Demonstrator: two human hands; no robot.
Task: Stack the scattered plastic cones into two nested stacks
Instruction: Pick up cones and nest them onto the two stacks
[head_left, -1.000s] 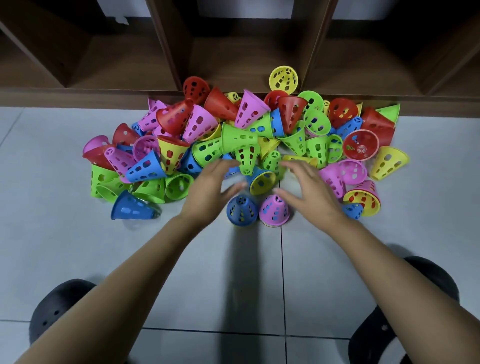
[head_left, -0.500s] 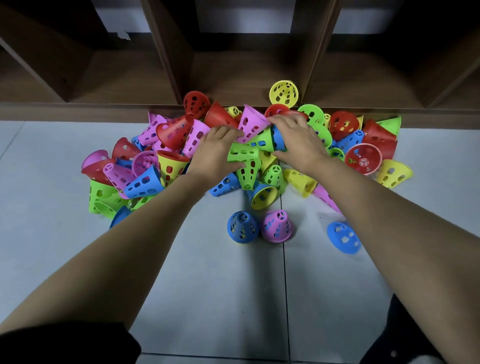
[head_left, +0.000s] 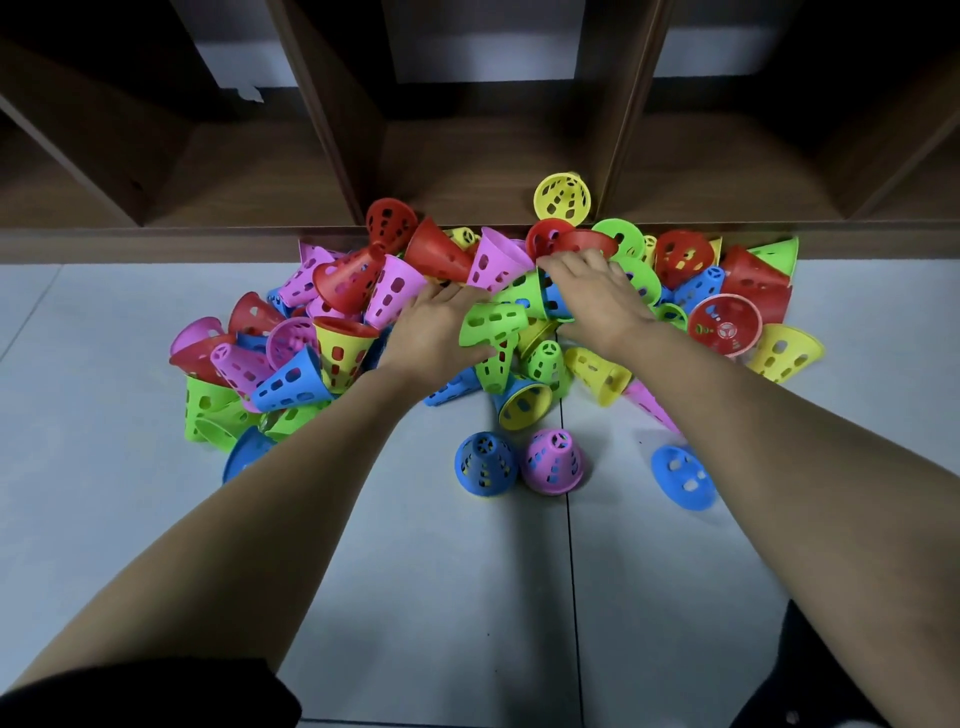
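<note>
Head view shows your left hand (head_left: 434, 332) curled round a green cone (head_left: 491, 322) at the middle of the pile of cones (head_left: 337, 353). Your right hand (head_left: 597, 299) clasps a blue cone (head_left: 557, 306), also mid-pile, just right of the green one. On the pile's near side, an upright blue cone (head_left: 485, 464) and a pink cone (head_left: 553, 461) stand side by side, wide ends down.

Green cone (head_left: 493, 322) covers part of L hand (head_left: 431, 335); L forearm (head_left: 291, 467) hides half a blue cone (head_left: 243, 458).
</note>
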